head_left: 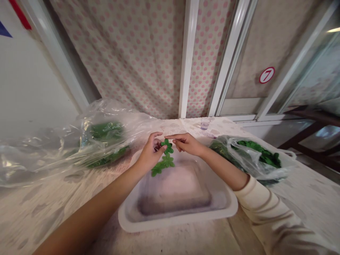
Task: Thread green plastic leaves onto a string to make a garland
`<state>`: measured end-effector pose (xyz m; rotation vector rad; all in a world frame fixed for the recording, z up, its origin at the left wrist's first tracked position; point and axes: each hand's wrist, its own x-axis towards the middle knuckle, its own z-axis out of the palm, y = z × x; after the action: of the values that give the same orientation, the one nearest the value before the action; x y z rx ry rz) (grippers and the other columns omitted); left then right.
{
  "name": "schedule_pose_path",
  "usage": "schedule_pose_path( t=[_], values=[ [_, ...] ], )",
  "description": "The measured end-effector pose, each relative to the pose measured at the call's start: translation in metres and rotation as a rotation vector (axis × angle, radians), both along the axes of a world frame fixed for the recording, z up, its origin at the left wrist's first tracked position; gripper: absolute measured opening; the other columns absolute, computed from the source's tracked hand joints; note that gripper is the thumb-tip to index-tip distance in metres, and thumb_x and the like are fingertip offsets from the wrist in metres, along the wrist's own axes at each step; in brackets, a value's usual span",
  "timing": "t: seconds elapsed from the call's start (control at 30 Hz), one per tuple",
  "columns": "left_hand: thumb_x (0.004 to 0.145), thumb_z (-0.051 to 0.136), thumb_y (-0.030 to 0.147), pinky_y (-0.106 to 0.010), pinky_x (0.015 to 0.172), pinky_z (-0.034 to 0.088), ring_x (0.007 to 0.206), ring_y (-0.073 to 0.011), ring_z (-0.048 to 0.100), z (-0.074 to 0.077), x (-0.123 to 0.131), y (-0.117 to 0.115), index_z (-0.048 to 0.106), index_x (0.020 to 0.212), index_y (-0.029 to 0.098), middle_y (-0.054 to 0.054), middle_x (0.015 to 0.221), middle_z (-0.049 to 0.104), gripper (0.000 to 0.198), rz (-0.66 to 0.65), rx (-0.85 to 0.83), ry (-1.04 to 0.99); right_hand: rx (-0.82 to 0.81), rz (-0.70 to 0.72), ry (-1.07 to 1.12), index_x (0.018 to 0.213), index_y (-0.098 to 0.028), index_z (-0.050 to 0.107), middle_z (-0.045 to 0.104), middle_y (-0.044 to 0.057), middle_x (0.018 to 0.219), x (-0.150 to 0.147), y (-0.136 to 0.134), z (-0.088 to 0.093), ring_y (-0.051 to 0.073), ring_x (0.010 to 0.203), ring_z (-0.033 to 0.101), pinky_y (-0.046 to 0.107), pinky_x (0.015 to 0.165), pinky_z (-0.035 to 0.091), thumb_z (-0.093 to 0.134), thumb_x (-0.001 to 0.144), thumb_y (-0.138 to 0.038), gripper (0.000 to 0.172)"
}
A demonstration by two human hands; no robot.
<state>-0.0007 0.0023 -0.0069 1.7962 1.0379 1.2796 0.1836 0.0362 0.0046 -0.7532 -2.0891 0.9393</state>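
The person's left hand (151, 154) is pinching a leafy green sprig (166, 159) above a white tray (176, 222), while the right hand (186, 144) is curling its fingers just beside the leaves, its grip unclear. A plastic bag of greens (106, 132) and another bag (252, 156) are sitting on either side.

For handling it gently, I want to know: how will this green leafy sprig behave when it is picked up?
The green leafy sprig is probably light and floppy, since its leaves look thin and spread loosely. Pinched hard, those leaves may crease or tear. It could also twist easily, as its stems look narrow.
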Motion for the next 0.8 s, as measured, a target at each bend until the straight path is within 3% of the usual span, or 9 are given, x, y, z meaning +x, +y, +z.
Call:
schedule_pose_path(
  t=[0.33, 0.53, 0.8],
  values=[
    [0.078, 0.055, 0.026, -0.023, 0.058, 0.033, 0.057, -0.0088, 0.044, 0.0022, -0.0016, 0.0009, 0.04, 0.11, 0.019, 0.007, 0.064, 0.042, 0.036, 0.04, 0.032, -0.037, 0.012, 0.005, -0.042, 0.122, -0.016, 0.056, 0.041, -0.008, 0.045, 0.0003, 0.0008, -0.0007, 0.006, 0.045, 0.041, 0.018, 0.049, 0.036, 0.044, 0.085, -0.02, 0.038],
    [0.076, 0.058, 0.025, -0.023, 0.062, 0.036, 0.064, -0.0102, 0.05, 0.0013, -0.0013, 0.0007, 0.042, 0.108, 0.02, 0.004, 0.07, 0.049, 0.036, -0.006, 0.031, -0.039, -0.031, 0.009, -0.057, 0.123, -0.013, 0.05, 0.04, -0.009, 0.049, -0.0026, 0.0005, 0.0003, 0.005, 0.044, 0.041, 0.017, 0.047, 0.035, 0.048, 0.083, -0.02, 0.041],
    [0.071, 0.062, 0.02, -0.025, 0.066, 0.043, 0.071, -0.0123, 0.056, 0.0014, 0.001, -0.0002, 0.052, 0.107, 0.017, 0.0, 0.076, 0.058, 0.038, 0.003, -0.01, 0.061, -0.011, 0.034, -0.018, 0.084, -0.013, 0.057, 0.038, -0.009, 0.048, -0.002, 0.0021, -0.0007, 0.005, 0.042, 0.036, 0.018, 0.044, 0.03, 0.055, 0.079, -0.025, 0.014]
  ],
)
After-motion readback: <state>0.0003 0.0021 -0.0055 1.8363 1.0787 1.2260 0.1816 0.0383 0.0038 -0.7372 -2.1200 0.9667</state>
